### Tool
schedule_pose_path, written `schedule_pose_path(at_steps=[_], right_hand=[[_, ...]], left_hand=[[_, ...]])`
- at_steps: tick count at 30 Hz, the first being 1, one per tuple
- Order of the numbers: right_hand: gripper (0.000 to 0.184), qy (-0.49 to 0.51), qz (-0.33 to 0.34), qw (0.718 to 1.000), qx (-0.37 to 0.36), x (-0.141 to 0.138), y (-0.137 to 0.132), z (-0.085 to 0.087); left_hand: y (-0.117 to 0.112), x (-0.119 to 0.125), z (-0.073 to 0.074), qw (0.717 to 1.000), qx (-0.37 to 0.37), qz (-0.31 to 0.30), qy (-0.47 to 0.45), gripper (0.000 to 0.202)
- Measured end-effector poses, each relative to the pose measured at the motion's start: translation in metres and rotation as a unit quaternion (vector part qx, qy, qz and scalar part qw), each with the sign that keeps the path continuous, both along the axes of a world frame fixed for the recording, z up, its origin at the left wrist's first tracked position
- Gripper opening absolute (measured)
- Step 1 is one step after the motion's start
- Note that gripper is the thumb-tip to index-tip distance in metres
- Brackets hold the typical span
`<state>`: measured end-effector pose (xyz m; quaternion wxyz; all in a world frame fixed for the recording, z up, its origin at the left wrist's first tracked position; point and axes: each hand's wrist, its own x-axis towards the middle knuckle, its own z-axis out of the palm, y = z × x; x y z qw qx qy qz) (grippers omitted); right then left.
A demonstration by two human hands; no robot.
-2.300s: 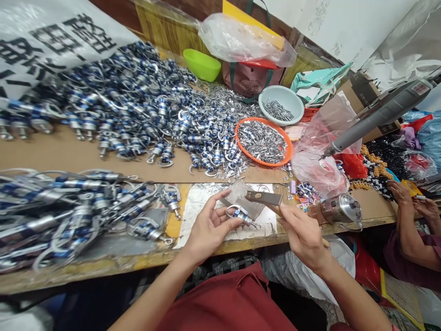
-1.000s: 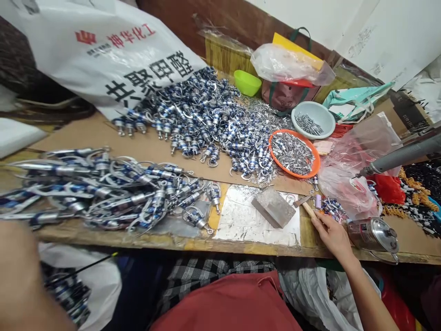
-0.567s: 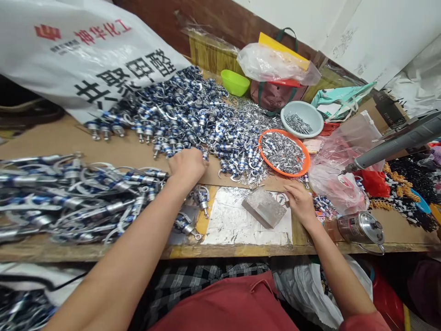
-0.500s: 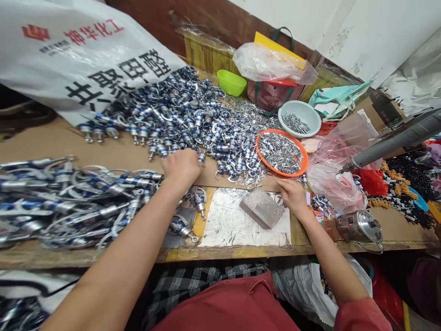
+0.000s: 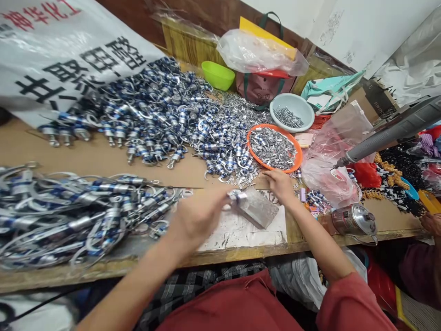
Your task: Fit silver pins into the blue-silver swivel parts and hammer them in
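My left hand [image 5: 201,218], blurred by motion, is closed around a blue-and-silver metal fitting [image 5: 238,196]. The fitting's end sticks out past the fingers at the left edge of a grey metal block [image 5: 259,209]. Just behind the block is my right hand [image 5: 280,186], its thumb and fingertips pinched together beside small flat metal links [image 5: 246,179]. Anything between those fingertips is too small to make out. The block lies tilted on a white sheet [image 5: 237,236] at the table's front edge.
Blue-and-silver fittings form a large heap [image 5: 155,110] behind and another pile [image 5: 69,211] at left. An orange basin [image 5: 298,158] and pale blue bowl [image 5: 310,117] hold small metal parts. A grey electric screwdriver [image 5: 379,138] juts in from the right above a steel cup [image 5: 358,220].
My left hand has come from the heap's edge toward the block, bringing a fitting with it. My right hand stays by the block with its fingers pinched. The view has shifted slightly.
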<state>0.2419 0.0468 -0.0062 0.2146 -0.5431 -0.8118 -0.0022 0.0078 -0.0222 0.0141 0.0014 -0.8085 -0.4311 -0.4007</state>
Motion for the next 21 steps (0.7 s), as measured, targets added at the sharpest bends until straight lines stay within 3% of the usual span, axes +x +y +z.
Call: schedule_pose_path(at_steps=[3,5,9,16,21], right_hand=[[0.016,0.13,0.053,0.99,-0.021,0.0,-0.028,0.02],[0.017,0.168,0.111,0.977,-0.063,-0.005,-0.054,0.031],[0.026,0.075,0.14,0.985,-0.062,-0.021,-0.087,0.039],[0.022,-0.084,0.164,0.982,-0.031,-0.03,-0.08,0.049],[0.024,-0.091,0.18,0.978,-0.046,-0.026,-0.082,0.057]], left_hand=[[-0.013,0.025,-0.01,0.993,0.021,-0.109,0.041,0.036],[-0.016,0.033,-0.016,0.992,0.024,-0.113,0.045,0.044],[-0.015,0.035,-0.02,0.996,0.028,-0.086,0.004,0.052],[-0.011,0.034,-0.02,0.994,0.052,-0.093,-0.007,0.049],[-0.01,0.034,-0.02,0.995,0.024,-0.098,-0.006,0.017]])
